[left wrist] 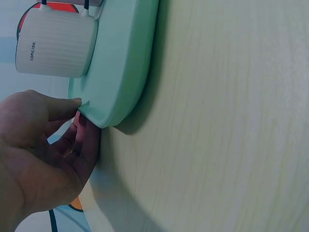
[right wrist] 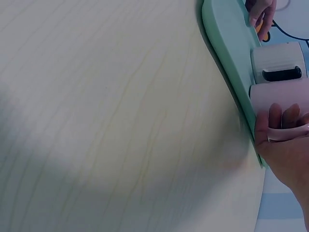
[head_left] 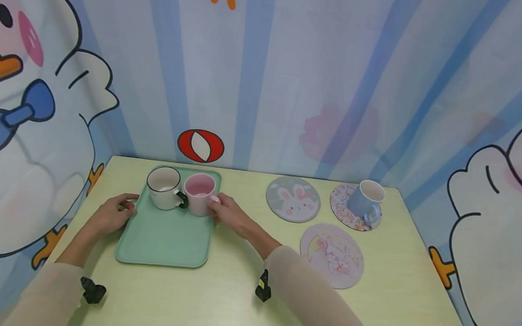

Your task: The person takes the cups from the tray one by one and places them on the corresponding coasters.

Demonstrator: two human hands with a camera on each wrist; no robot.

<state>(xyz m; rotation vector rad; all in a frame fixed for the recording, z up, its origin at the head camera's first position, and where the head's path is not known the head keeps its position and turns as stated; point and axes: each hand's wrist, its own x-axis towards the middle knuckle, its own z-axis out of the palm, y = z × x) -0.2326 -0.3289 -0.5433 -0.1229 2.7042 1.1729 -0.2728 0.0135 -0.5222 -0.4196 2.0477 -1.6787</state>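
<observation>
My beige sleeves show near a mint-green tray carrying a white mug, black at rim, handle and lettering, and a pink mug. Right of the tray, a grey coaster bears a white-and-pink rabbit print, a pale pink coaster bears cartoon figures, and a pink-and-white patterned coaster sets off a light-blue mug. Beneath the tray, pale yellow wood grain marks the table; behind, a curtain is blue-striped.
</observation>
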